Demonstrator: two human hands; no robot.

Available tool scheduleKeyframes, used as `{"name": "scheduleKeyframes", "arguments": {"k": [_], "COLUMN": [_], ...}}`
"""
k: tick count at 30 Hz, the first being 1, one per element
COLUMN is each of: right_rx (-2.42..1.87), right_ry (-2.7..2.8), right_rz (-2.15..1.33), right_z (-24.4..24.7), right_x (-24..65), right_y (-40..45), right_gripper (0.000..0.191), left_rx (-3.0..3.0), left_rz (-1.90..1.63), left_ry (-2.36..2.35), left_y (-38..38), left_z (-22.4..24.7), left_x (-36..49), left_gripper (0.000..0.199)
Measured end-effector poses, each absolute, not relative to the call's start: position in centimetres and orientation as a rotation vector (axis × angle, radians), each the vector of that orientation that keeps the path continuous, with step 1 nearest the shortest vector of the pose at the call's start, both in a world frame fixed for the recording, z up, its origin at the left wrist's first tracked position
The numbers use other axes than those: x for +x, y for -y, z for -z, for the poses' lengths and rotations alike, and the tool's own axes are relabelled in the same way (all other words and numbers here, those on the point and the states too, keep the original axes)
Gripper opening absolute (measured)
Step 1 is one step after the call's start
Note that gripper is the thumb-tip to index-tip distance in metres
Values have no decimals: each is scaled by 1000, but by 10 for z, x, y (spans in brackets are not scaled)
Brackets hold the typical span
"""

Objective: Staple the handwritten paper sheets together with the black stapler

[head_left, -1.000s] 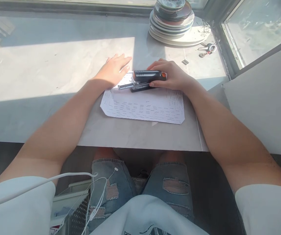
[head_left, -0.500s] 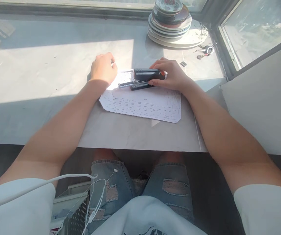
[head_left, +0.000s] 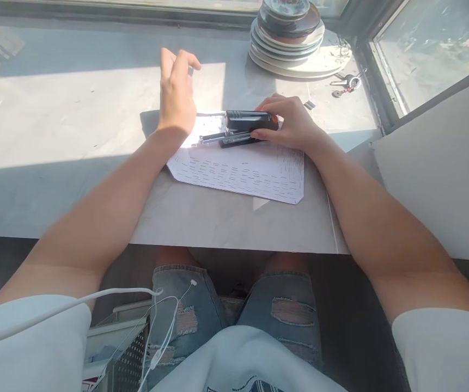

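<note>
My right hand [head_left: 289, 120] grips the rear end of a black stapler [head_left: 253, 120], thumb low and fingers over the top. The stapler is opened up, its silver rail sticking out to the left over a sheaf of white paper [head_left: 238, 171] with rows of dark marks. My left hand [head_left: 177, 95] is raised left of the stapler, apart from it, with bent fingers pointing away from me. A small dark bit shows by the bent index finger; what it is cannot be made out, and the thumb is hidden.
A stack of plates and bowls [head_left: 287, 46] stands at the back right by the window. Keys [head_left: 347, 83] and a small dark piece [head_left: 310, 105] lie near it. White cables [head_left: 169, 326] hang over my lap, beside a drawer unit [head_left: 115, 343] below the counter [head_left: 54, 125].
My left hand has lifted up and away from the paper, its fingers now pointing more upward. My right hand still holds the stapler in nearly the same spot.
</note>
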State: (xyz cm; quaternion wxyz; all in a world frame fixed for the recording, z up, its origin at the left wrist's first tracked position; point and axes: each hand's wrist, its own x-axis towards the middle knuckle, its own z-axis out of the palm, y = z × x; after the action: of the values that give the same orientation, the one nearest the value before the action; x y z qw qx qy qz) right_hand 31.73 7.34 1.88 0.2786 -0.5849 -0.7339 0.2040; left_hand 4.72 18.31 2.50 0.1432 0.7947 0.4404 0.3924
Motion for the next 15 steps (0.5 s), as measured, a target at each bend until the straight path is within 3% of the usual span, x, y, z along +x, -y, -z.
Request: {"name": "scheduleKeyframes", "arguments": {"k": [7,15], "right_rx": [-1589,-1583], "right_ry": [1940,1954], "right_rz": [-550,-527], "right_z": [-20,-17], "right_x": [316,319], "right_y": [-72,-75], "right_gripper": [41,42], "left_rx": [2392,2299], "left_rz": [-1030,-1180], "left_ry": [-1226,-1052], "left_y": [-185,-182], "left_z": [-24,-23], "left_x": [47,47], "left_gripper": [29,33]}}
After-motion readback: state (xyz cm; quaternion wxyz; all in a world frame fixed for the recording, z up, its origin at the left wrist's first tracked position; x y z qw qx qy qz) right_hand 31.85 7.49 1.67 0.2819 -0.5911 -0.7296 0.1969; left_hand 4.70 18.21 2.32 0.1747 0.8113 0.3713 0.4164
